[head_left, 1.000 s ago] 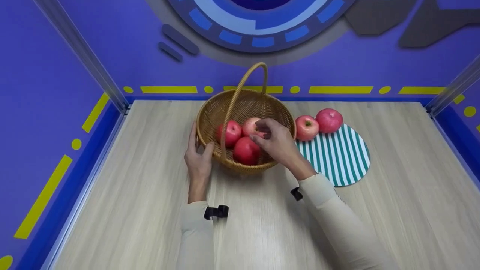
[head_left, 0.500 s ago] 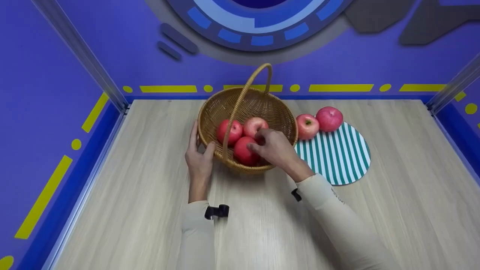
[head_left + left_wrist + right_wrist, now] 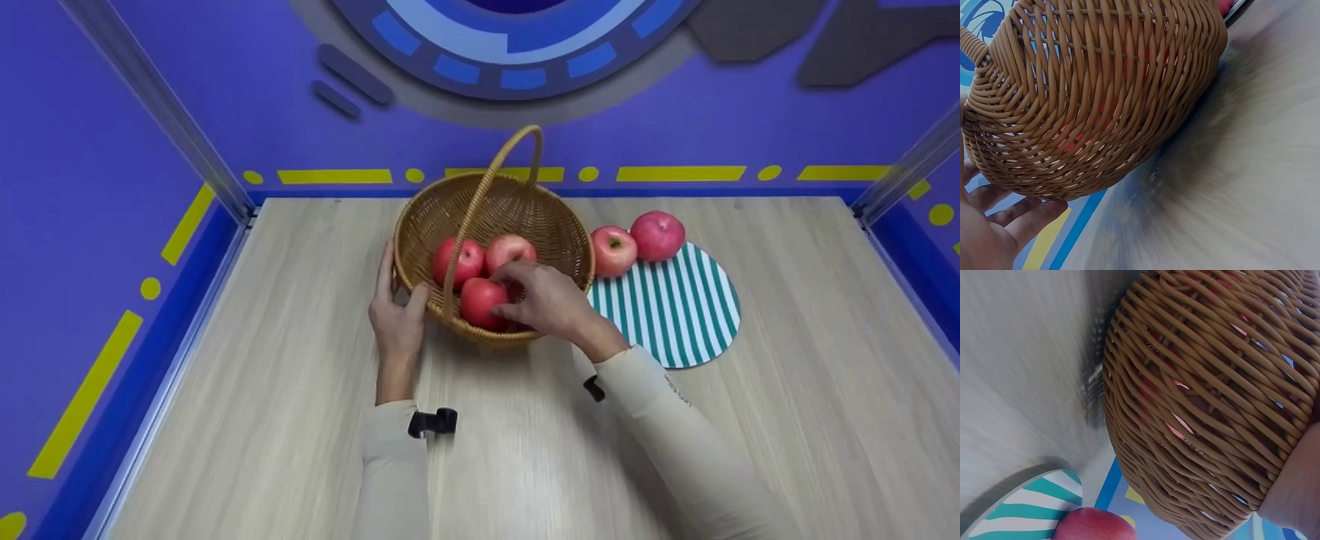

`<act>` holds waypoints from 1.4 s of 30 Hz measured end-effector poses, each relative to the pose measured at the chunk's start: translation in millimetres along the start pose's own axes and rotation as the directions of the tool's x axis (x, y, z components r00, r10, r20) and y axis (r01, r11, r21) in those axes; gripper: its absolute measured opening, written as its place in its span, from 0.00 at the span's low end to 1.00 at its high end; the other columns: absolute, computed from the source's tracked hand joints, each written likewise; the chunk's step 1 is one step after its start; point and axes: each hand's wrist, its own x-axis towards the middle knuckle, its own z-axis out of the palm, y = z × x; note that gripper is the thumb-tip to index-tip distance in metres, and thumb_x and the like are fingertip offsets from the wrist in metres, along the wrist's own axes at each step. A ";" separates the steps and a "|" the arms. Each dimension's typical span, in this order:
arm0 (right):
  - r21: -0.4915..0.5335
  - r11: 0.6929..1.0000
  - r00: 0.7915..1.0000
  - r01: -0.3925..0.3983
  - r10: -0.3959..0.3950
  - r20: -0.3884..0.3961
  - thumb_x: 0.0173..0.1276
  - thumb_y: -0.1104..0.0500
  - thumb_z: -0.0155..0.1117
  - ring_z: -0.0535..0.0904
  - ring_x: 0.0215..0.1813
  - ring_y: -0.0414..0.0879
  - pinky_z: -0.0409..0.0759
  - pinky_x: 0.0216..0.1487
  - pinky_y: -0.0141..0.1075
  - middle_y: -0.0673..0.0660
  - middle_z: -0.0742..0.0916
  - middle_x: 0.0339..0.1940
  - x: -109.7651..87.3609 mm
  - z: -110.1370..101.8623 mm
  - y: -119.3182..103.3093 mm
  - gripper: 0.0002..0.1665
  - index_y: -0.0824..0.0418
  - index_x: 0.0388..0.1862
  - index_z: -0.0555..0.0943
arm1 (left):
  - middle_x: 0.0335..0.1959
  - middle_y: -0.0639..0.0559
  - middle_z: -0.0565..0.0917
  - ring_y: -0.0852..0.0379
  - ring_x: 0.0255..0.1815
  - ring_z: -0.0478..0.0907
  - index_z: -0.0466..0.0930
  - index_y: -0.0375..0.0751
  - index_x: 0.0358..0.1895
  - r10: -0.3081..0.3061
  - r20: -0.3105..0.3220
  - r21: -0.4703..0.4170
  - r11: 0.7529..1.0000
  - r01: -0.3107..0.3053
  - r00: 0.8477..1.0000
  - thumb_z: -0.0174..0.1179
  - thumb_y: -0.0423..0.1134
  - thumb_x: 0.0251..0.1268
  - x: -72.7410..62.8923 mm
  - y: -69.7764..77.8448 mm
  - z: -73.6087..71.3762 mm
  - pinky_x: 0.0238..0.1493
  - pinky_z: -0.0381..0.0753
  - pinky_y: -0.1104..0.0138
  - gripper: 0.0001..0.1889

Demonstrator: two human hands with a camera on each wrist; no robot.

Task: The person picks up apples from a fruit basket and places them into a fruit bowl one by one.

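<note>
Purple-blue wall, pale wood-grain table. Left hand, fingers spread, against round brown wicker basket at its right. Right hand pinches round red apple inside; 2 reddish apples just beyond. Step presumably arranging; next needs gentle release.

On tabletop: basket, three apples inside. Two apples at basket's 3 o'clock; mat toward 5 o'clock from those.

The right hand has lowered and now grips the front apple. That apple has shifted slightly left — perhaps lifted too, though the hand partly hides it.
</note>
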 end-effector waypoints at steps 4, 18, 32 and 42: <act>-0.016 1.000 1.000 0.004 -0.004 0.005 0.71 0.50 0.76 0.83 0.49 0.53 0.82 0.56 0.48 0.56 0.89 0.50 0.7 1.3 -0.5 0.23 0.60 0.59 0.85 | 0.81 0.57 0.67 0.45 0.75 0.71 0.66 0.62 0.83 -0.007 -0.002 0.005 1.000 0.007 1.000 0.59 0.35 0.66 -0.6 0.4 -0.4 0.62 0.82 0.49 0.40; -0.163 0.944 0.951 -0.288 0.302 0.065 0.74 0.28 0.60 0.82 0.33 0.54 0.75 0.31 0.44 0.57 0.81 0.27 5.0 4.6 -8.2 0.42 0.65 0.58 0.77 | 0.81 0.55 0.67 0.46 0.76 0.70 0.65 0.57 0.84 -0.014 -0.001 0.006 1.000 0.014 1.000 0.60 0.33 0.65 0.3 0.9 0.9 0.65 0.79 0.47 0.41; -0.089 0.976 0.978 -0.199 0.203 0.039 0.65 0.37 0.77 0.79 0.32 0.51 0.77 0.34 0.42 0.54 0.81 0.29 3.9 3.5 -6.3 0.35 0.64 0.53 0.78 | 0.82 0.46 0.66 0.39 0.76 0.68 0.65 0.45 0.83 -0.048 -0.016 -0.001 0.999 0.048 0.999 0.58 0.28 0.64 -2.6 18.8 2.9 0.66 0.78 0.45 0.40; 0.009 0.996 0.996 -0.085 0.085 0.029 0.62 0.48 0.81 0.84 0.52 0.54 0.83 0.58 0.48 0.60 0.88 0.54 2.1 1.5 -3.8 0.38 0.65 0.66 0.81 | 0.81 0.55 0.67 0.46 0.75 0.70 0.65 0.61 0.83 -0.023 -0.001 -0.006 1.000 0.023 1.000 0.60 0.34 0.65 0.9 1.9 0.2 0.64 0.80 0.48 0.41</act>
